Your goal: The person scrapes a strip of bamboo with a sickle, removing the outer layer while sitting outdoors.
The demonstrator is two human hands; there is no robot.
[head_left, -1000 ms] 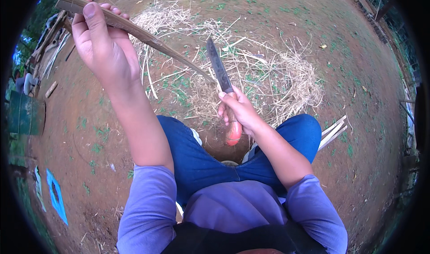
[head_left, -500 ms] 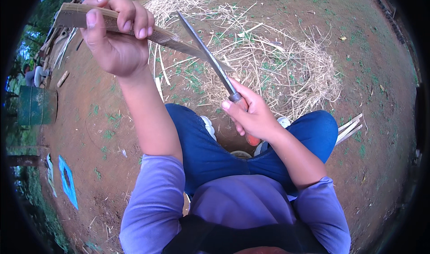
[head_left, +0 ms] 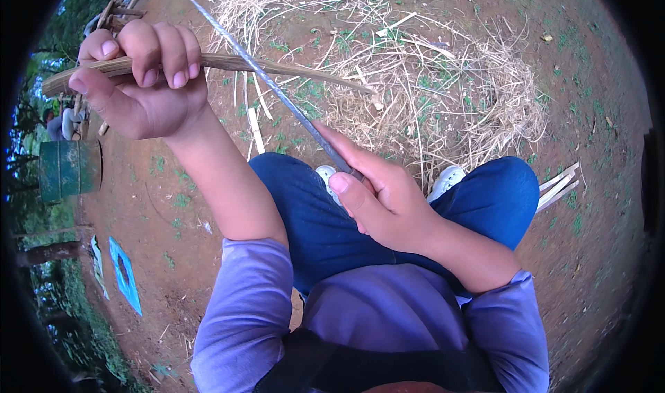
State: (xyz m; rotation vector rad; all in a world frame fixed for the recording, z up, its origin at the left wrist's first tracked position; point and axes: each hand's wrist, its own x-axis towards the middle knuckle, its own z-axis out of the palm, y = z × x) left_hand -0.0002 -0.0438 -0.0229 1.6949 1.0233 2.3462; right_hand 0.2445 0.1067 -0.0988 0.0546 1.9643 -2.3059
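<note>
Raised at the upper left, my left hand (head_left: 149, 81) has its fingers wrapped round a long, tapering strip of wood (head_left: 284, 68) that looks like bamboo. The strip's thin end points right, over the ground. My right hand (head_left: 388, 199) grips a knife (head_left: 294, 109) in front of my lap, its narrow grey blade slanting up to the left. That blade crosses in front of the strip, just right of my left fingers; whether they touch, I cannot tell. My right hand hides the knife's handle.
Pale shavings (head_left: 485, 126) lie in a wide heap on the bare earth beyond my knees. Cut strips (head_left: 557, 186) rest by my right knee. A green drum (head_left: 69, 170) stands at the left, with a blue sheet (head_left: 125, 282) nearer. Behind the drum, a person (head_left: 69, 121) is partly visible.
The strip has turned over in my left hand's hold, and that hand sits a little farther left and lower. The knife's tip has swung left, closer to the left hand.
</note>
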